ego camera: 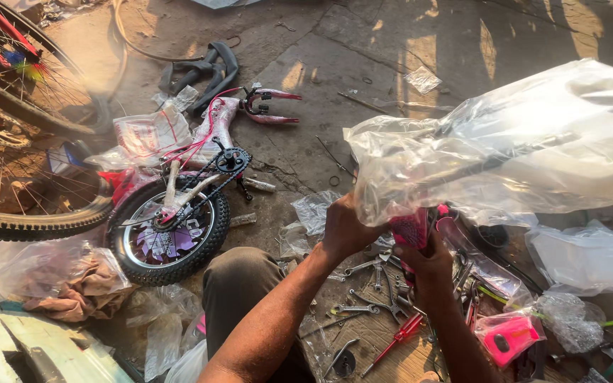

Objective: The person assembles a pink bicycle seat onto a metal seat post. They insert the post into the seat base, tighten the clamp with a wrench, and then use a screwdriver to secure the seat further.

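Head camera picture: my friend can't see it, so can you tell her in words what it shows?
Two hands, left hand and right hand, hold a pink bike part wrapped in a big clear plastic bag. Below them, wrenches and a red screwdriver lie on the dusty ground, and a small pink bike lies half built to the left.

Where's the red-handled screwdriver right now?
In the head view the red-handled screwdriver lies on the ground at lower centre, just below the right hand, beside the loose spanners and left of the pink plastic part.
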